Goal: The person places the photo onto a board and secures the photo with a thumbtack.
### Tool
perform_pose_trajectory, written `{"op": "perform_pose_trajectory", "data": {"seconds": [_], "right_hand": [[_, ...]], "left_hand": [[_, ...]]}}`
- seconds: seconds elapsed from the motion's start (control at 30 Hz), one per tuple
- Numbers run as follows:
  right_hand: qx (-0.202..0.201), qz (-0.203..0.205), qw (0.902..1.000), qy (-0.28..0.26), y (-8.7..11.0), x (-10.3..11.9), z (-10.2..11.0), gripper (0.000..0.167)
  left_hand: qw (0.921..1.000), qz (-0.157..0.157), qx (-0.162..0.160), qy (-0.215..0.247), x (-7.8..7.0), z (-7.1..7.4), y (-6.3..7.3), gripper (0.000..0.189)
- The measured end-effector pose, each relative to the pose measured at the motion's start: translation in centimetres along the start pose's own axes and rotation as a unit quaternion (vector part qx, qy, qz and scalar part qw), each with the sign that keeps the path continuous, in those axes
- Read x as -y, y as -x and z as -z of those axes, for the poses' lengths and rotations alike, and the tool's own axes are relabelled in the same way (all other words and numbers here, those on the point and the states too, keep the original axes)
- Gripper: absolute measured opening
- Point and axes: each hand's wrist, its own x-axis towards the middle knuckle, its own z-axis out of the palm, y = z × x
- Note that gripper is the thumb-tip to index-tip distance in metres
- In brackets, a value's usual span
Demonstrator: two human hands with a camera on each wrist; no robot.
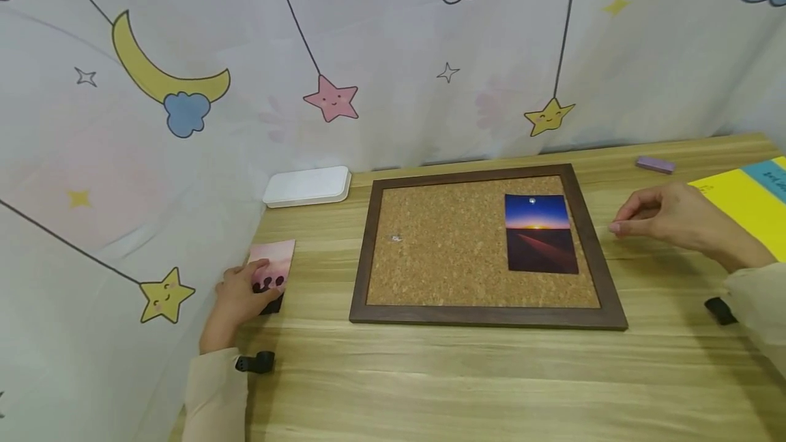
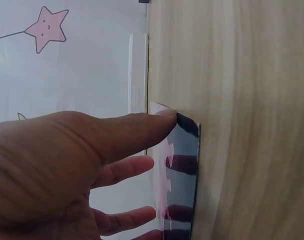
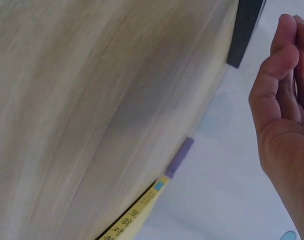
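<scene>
My left hand [image 1: 241, 295] lies over a small photo print [image 1: 279, 258] at the table's left edge, pink above with dark shapes below. In the left wrist view the thumb touches its glossy surface [image 2: 184, 172], and the other fingers extend beside it. My right hand [image 1: 669, 217] hovers right of the cork board [image 1: 448, 251], fingers loosely bent and thumb near the index finger; nothing shows between them. A sunset photo [image 1: 540, 241] lies on the board's right side, with a clear pushpin [image 1: 532, 201] at its top. Small clear pieces [image 1: 396, 238] sit on the cork's left side.
A white case [image 1: 307, 186] stands at the back left, against the patterned curtain [image 1: 399, 39]. A small purple block [image 1: 655, 164] lies near the back right. The yellow book [image 1: 743, 203] is partly behind my right hand. Beneath everything is a wood-grain table [image 1: 430, 380].
</scene>
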Motion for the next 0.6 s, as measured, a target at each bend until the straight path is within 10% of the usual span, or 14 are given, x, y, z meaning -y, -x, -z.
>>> {"op": "perform_pose_trajectory", "data": {"seconds": [0.6], "right_hand": [[-0.031,-0.018,0.999,-0.027,0.03,0.25,-0.09,0.039]], "left_hand": [[1.0,0.002,0.004,0.006,-0.73,-0.21,-0.42,0.077]]}}
